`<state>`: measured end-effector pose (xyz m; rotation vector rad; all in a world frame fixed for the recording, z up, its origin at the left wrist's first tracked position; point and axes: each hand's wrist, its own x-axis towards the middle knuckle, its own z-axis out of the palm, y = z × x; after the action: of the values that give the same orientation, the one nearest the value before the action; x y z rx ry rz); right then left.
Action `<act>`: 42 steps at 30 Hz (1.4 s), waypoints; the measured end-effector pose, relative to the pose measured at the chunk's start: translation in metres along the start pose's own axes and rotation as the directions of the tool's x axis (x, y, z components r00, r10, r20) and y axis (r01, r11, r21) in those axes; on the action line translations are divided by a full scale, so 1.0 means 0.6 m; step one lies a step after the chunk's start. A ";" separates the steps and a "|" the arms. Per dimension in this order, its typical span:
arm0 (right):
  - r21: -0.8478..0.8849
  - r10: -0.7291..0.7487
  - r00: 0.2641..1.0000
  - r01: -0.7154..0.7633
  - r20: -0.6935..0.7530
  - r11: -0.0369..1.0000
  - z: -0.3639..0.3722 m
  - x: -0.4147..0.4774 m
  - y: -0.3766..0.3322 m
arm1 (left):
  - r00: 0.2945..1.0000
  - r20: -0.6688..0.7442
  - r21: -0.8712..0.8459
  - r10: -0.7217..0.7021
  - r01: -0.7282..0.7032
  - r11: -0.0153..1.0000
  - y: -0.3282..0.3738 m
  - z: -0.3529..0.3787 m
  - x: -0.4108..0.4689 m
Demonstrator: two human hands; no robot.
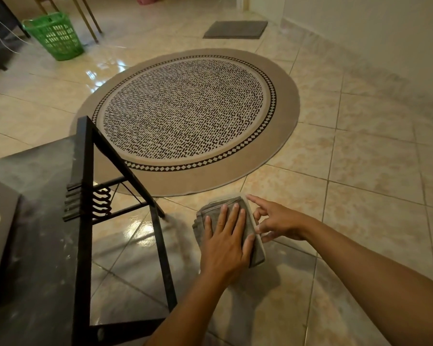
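A folded grey-brown cloth (256, 253) with a pale edge band sits low in the middle of the view, above the tiled floor. My left hand (225, 243) lies flat on top of it, fingers straight and spread, with the thumb along its right side. My right hand (275, 221) comes in from the right. Its index finger points straight at the cloth's far right corner, while its other fingers curl against the right edge. What is under the cloth is hidden.
A dark table (35, 221) with a black metal frame (85, 196) stands at the left. A round patterned rug (185, 116) lies ahead on the glossy tile floor. A green laundry basket (55, 36) and a grey doormat (235, 29) are farther back, and a wall runs along the right.
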<state>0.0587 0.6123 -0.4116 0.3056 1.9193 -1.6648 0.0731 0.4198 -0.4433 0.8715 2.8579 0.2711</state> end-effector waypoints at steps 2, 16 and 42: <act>-0.011 0.002 1.000 -0.002 0.000 1.000 0.002 0.001 -0.003 | 1.000 0.003 -0.007 -0.026 0.026 1.000 0.000 -0.009 0.011; -0.004 0.022 1.000 -0.022 -0.008 1.000 0.025 0.001 -0.009 | 0.991 -0.030 -0.033 -0.129 0.128 0.991 -0.022 -0.019 0.014; -0.067 0.066 0.996 -0.062 0.053 0.996 0.034 -0.005 -0.035 | 0.981 -0.028 -0.069 -0.193 0.191 0.979 -0.026 -0.010 -0.014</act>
<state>0.0557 0.5890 -0.3935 0.2897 1.8992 -1.5500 0.0704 0.4017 -0.4398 0.5787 2.9187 0.3579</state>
